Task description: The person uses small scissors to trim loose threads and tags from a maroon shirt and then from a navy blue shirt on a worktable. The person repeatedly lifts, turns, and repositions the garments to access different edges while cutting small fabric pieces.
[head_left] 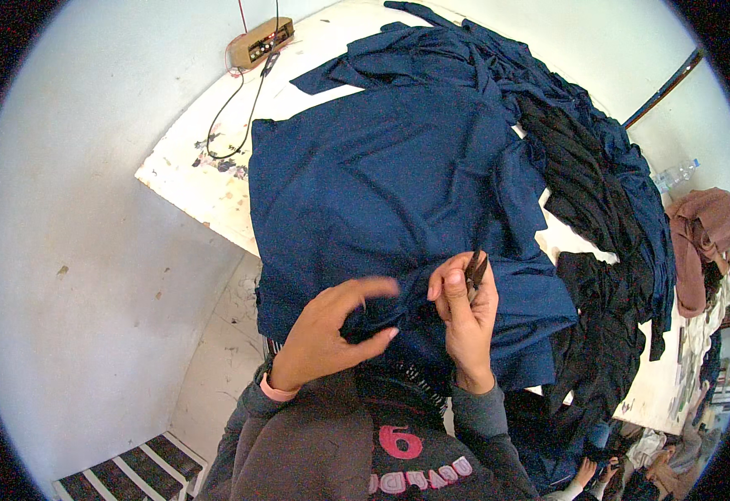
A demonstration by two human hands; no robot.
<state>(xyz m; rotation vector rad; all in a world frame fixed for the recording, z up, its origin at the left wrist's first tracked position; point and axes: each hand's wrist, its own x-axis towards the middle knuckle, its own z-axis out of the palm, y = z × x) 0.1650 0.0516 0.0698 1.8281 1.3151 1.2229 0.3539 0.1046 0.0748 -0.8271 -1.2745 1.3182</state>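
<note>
A large navy blue garment (365,184) lies spread over the white table and hangs over its near edge toward me. My left hand (325,327) hovers at its near part, thumb and fingers apart with nothing between them, the fingertips smeared by motion. To its right, my right hand (471,334) is closed around small dark thread snips (476,269), whose blades point away from me. Whether the right fingers also pinch some cloth cannot be made out. Navy folds bunch up between the two hands.
More navy and black garments (578,159) are heaped along the table's right side. A brown box with wires (262,43) stands at the back left of the white table (189,171). A plastic bottle (676,174) and brownish cloth (703,238) lie right. Another person's hands (586,472) show lower right.
</note>
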